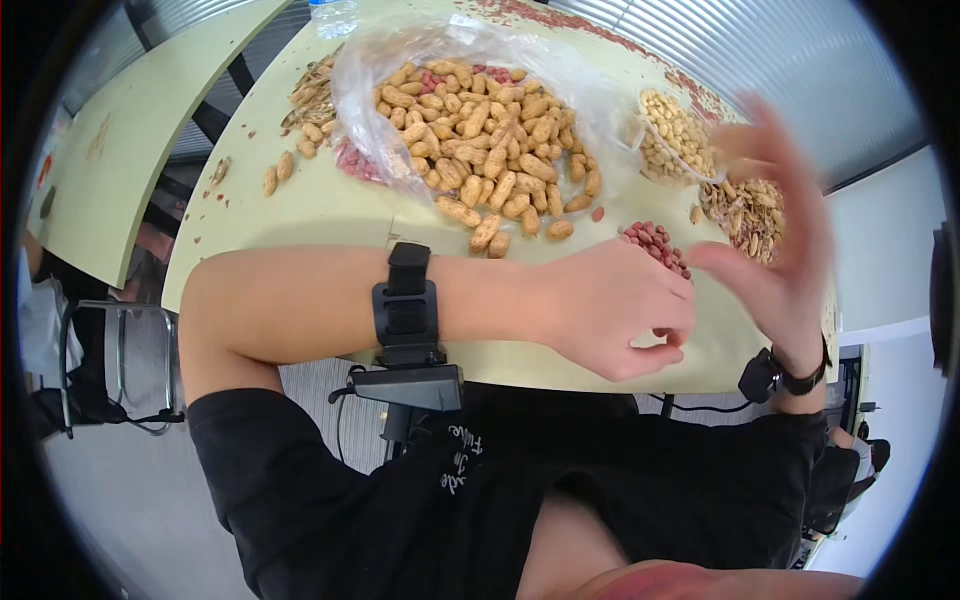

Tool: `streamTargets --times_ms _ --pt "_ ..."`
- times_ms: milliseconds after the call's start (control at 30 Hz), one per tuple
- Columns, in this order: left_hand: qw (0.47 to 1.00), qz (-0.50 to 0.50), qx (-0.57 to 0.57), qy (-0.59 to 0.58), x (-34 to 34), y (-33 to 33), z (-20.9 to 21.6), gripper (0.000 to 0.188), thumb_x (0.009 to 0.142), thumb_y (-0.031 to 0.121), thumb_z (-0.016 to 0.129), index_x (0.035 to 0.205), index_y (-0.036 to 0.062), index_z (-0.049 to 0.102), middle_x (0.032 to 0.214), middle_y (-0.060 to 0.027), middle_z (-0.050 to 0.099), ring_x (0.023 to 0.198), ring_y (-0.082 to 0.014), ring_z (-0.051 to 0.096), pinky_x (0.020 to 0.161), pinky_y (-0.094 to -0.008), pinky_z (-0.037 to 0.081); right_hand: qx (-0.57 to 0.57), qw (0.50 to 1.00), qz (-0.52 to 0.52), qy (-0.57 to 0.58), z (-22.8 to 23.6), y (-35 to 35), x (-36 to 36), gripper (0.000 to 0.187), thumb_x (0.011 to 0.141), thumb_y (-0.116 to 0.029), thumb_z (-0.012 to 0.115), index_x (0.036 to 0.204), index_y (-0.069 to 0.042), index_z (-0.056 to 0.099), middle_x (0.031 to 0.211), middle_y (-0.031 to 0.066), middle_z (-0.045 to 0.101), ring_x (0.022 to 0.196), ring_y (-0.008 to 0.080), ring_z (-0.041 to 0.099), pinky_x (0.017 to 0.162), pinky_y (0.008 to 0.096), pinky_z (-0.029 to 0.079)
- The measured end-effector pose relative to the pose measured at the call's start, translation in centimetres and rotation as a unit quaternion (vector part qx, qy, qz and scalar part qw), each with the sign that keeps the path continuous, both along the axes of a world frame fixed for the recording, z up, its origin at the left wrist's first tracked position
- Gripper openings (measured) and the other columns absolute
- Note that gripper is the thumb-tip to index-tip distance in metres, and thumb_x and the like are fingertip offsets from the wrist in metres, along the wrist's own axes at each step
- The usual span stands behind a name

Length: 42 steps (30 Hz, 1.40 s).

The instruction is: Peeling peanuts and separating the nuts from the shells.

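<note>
My left hand [625,310] is over the table's near edge, its fingers curled in toward the thumb; whatever it may hold is hidden. My right hand [785,225] is raised to its right, blurred, with fingers and thumb apart and nothing visible between them. Just beyond my left hand lies a small pile of red-skinned peanut kernels [655,245]. An open clear plastic bag [360,85] in the middle holds many unshelled peanuts [490,130]. Beside my right hand are a clear container of pale peeled peanuts [675,130] and a heap of empty peanut shells [745,215].
Another shell heap [313,95] and a few loose peanuts [278,170] lie left of the bag. Red skins [590,30] are strewn along the far edge. A water bottle [333,18] stands at the far left. Beyond a gap is a second table [120,150], with a metal-framed chair [120,310] nearer.
</note>
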<state>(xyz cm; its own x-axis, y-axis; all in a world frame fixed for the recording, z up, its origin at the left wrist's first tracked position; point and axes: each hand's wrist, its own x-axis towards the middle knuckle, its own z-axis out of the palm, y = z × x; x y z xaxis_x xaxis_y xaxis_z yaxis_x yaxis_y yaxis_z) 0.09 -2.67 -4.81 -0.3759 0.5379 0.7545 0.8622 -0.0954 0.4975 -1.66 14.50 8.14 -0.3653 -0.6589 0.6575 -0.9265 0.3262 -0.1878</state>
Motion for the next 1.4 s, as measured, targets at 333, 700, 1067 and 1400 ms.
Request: streamTargets --times_ms 333,700,1067,1400 --pt "0.996 -0.056 -0.052 0.039 0.0 0.0 0.3 0.006 0.076 0.009 0.065 0.078 0.0082 0.059 0.078 -0.0065 0.056 0.073 -0.0278 0.061 0.062 -0.0419 0.048 0.14 0.977 -0.015 -0.159 -2.5 -2.3 -3.6 0.028 0.083 0.004 0.07 0.111 -0.002 0.07 0.102 0.0113 0.071 0.089 0.0245 0.068 0.08 0.0329 0.051" --pt "0.994 -0.013 -0.003 0.105 0.0 0.6 0.1 0.008 0.073 0.01 0.065 0.079 0.0061 0.062 0.082 -0.0077 0.056 0.07 -0.0283 0.062 0.058 -0.0428 0.05 0.185 0.975 0.014 -0.119 -4.1 -7.4 -6.9 0.016 0.089 -0.001 0.063 0.105 -0.003 0.068 0.094 0.0125 0.069 0.09 0.0305 0.066 0.081 0.0388 0.051" --pt "0.993 -0.002 -0.016 0.114 0.0 0.7 -0.1 0.01 0.074 0.011 0.066 0.074 0.006 0.058 0.087 -0.0072 0.052 0.078 -0.0263 0.063 0.055 -0.041 0.05 0.249 0.966 -0.062 0.023 -3.8 -10.5 -8.9 0.008 0.089 -0.008 0.065 0.096 -0.005 0.068 0.089 0.0126 0.068 0.088 0.0325 0.064 0.078 0.0423 0.051" --pt "0.992 -0.012 -0.04 0.12 0.1 0.5 0.3 0.009 0.074 0.01 0.065 0.074 0.0061 0.057 0.086 -0.0077 0.053 0.077 -0.0263 0.063 0.056 -0.0415 0.051 0.226 0.973 0.012 -0.047 -4.1 -14.2 -12.3 0.017 0.093 -0.008 0.057 0.104 -0.002 0.069 0.096 0.0141 0.071 0.09 0.0339 0.067 0.08 0.0415 0.053"
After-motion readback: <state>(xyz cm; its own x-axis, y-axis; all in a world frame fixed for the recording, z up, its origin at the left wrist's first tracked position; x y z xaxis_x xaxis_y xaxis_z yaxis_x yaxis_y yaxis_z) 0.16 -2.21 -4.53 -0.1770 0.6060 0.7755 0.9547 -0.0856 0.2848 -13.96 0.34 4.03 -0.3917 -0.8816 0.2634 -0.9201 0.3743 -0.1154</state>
